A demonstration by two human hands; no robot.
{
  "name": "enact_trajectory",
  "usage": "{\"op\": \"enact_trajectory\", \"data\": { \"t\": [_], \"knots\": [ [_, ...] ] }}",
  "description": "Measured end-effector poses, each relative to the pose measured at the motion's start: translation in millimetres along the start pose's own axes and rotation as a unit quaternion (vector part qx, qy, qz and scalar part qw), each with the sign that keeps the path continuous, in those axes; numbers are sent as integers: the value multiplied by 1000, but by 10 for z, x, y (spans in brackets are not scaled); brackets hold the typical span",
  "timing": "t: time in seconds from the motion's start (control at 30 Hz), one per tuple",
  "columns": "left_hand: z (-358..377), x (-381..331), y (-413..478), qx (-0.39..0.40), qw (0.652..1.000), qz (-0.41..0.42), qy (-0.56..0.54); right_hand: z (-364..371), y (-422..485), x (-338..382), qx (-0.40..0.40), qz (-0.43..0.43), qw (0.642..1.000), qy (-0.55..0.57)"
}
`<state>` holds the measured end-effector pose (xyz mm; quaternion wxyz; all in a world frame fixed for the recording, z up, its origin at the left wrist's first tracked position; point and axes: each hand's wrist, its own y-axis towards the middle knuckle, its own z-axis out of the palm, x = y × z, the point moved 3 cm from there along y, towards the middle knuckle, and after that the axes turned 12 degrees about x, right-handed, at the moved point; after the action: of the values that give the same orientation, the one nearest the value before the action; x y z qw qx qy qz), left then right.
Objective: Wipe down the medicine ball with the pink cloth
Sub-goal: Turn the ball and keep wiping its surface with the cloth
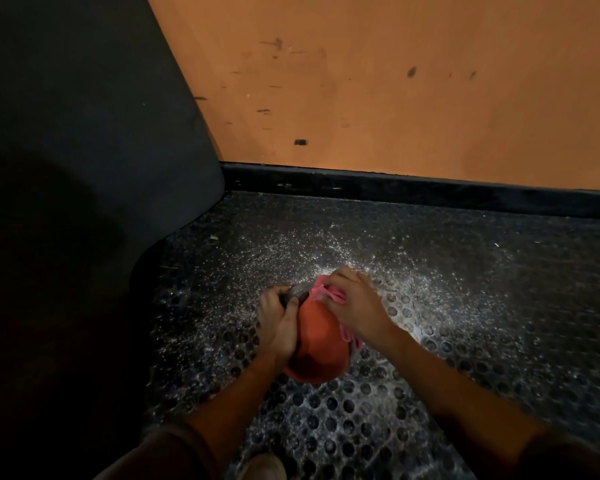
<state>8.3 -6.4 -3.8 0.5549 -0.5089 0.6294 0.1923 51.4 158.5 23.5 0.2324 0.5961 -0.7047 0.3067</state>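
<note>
An orange and dark medicine ball (317,344) sits on the perforated rubber floor mat (361,427) in the middle of the view. My left hand (278,323) grips the ball's left side, fingers curled over its dark upper part. My right hand (354,303) presses the pink cloth (321,289) onto the ball's top right, with fingers curled round it. Part of the cloth hangs out below my right wrist. The far side of the ball is hidden by my hands.
An orange wall (378,81) with a black baseboard (395,187) stands behind. A large dark padded mat (84,133) leans at the left. The floor around the ball glistens with wet specks. The toe of a shoe (264,467) shows at the bottom edge.
</note>
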Motion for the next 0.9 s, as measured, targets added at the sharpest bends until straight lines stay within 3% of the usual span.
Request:
{"op": "enact_trajectory", "data": {
  "t": [0.13, 0.2, 0.3, 0.43, 0.57, 0.73, 0.83, 0.9],
  "knots": [
    [94, -65, -9, -11, 989, 7, 146, -73, 36, -140, -39, 109, 993, 5],
    [131, -93, 26, -7, 984, -6, 180, -31, 4, -79, -47, 74, 996, -29],
    [99, -87, 39, -4, 984, 13, 176, -6, -26, -59, -7, -1, 1000, -19],
    [110, -62, 35, 0, 980, 37, 193, -86, 86, -206, -41, 87, 995, -9],
    [68, -8, 39, -13, 981, 71, 179, -17, 64, -32, -13, 10, 1000, -26],
    [85, -17, 24, -1, 977, 104, 186, -58, 99, -186, -22, 115, 993, -17],
    [43, 23, 64, 7, 977, 112, 179, 0, 47, -50, -20, 32, 999, -12],
    [17, 57, 103, 23, 979, 109, 173, -36, 23, -63, -10, 33, 999, 32]
  ]
}}
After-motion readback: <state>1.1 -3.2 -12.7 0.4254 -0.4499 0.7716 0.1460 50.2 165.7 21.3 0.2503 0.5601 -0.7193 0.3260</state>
